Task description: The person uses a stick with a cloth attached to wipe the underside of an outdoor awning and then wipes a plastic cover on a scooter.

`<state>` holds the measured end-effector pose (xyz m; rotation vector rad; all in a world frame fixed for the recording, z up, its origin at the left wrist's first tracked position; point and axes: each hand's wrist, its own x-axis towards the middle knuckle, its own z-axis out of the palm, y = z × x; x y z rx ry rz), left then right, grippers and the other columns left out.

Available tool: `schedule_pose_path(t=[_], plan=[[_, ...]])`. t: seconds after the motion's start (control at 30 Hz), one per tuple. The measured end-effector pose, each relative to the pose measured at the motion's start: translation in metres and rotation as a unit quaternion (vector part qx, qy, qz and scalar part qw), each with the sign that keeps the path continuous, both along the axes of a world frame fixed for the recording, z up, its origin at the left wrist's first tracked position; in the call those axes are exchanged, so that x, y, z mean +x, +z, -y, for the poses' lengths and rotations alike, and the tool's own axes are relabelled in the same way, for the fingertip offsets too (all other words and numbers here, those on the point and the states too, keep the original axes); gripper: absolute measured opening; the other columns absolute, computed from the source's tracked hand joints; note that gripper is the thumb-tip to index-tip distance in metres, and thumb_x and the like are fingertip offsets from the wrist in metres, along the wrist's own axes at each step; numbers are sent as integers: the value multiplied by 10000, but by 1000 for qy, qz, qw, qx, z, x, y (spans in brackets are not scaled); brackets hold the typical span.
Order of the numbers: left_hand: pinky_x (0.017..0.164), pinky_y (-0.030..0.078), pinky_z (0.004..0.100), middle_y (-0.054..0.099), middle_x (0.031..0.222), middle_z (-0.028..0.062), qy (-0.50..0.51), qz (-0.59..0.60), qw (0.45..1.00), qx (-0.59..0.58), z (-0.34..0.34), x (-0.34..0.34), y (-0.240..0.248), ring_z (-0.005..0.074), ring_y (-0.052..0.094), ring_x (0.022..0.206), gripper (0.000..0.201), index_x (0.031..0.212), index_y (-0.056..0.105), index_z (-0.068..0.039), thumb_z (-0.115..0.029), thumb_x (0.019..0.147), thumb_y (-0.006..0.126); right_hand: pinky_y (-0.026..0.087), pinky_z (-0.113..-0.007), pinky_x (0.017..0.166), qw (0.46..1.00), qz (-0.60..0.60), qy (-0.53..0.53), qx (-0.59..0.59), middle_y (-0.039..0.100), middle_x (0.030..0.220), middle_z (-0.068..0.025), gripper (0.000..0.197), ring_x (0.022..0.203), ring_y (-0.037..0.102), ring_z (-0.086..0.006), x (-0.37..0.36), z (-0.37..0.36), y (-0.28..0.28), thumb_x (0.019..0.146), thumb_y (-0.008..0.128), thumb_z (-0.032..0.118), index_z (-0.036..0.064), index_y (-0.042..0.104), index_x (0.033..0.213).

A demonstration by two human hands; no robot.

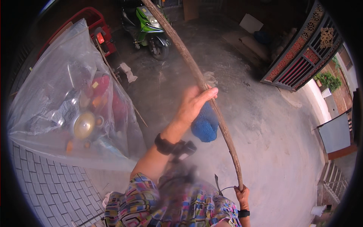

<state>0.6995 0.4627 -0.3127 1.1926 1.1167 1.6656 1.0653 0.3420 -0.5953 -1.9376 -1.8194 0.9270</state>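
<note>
A long, slightly bent wooden pole runs from the top edge down to the lower right. My left hand is closed around its middle, thumb laid along the top. Lower down, my right hand grips the pole's near end. Just below my left hand shows a fuzzy blue thing, partly covered by that hand and the pole; whether I hold it too, I cannot tell. A thin dark cord or strip is beside my right hand. The pole's far end lies beyond the view.
To the left, clear plastic sheeting drapes over a vehicle with a round lamp. A red cart and a green scooter stand behind. An ornate metal gate is at the far right. A thin stick leans beside the sheeting.
</note>
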Motion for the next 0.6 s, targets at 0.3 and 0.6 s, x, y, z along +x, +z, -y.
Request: schedule_pose_path(t=[0.3, 0.6], plan=[[516, 387, 181, 519, 662, 21, 206, 33, 977, -47, 8, -66, 35, 77, 501, 567, 221, 707, 558, -34, -250, 755, 563, 449, -399, 593, 984, 166, 54, -24, 588, 683, -155, 249, 667, 576, -320, 100, -92, -80, 533, 702, 231, 35, 588, 635], [555, 378, 183, 553, 666, -3, 381, 8, 922, 72, 53, -48, 47, 51, 490, 601, 113, 737, 571, -61, -171, 763, 573, 428, -292, 562, 958, -246, 1, -148, 526, 747, -32, 356, 674, 519, -141, 112, -231, -71, 641, 679, 134, 94, 433, 895]])
